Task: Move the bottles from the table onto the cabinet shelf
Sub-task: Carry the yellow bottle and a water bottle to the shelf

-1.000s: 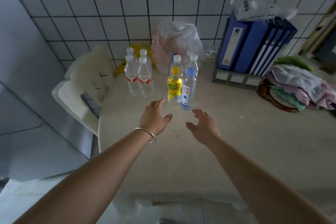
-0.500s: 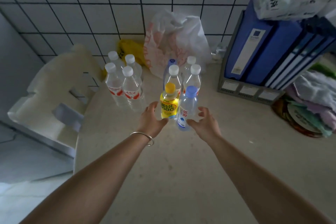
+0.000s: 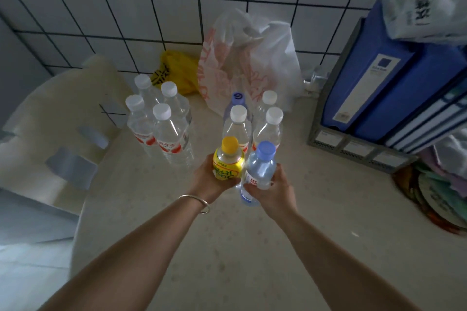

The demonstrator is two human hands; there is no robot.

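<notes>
A: What was the biggest thing there?
B: The desk (image 3: pixel 290 247), a pale speckled top with a rounded left edge. Its near half lay bare, so both forearms had open room. Behind it rose a wall (image 3: pixel 126 7) of white square tiles with dark grout.

A: And around the edges?
B: On the right, blue binders (image 3: pixel 374 78) stood in a grey perforated rack (image 3: pixel 353 144), with a crinkled clear bag (image 3: pixel 424 0) on top. A white plastic bag (image 3: pixel 250 58) with red print slumped against the wall, a yellow bag (image 3: pixel 177 70) beside it. A cream chair (image 3: pixel 63 113) sat off the left edge.

A: The bottles?
B: Four clear, white-capped bottles (image 3: pixel 161 129) stood clustered at the left. Four more (image 3: pixel 252 118) stood in the middle, one with a pale purple cap, right behind the two being held.

A: Who held what?
B: The left hand (image 3: pixel 209 182), bangle (image 3: pixel 195 202) at the wrist, had its fingers wrapped around the yellow bottle (image 3: pixel 228 164) with its yellow cap. The right hand (image 3: pixel 273 189) gripped the blue-capped bottle (image 3: pixel 260 169), clear and smooth, its base against the desk as far as I could tell. The two bottles touched side by side.
</notes>
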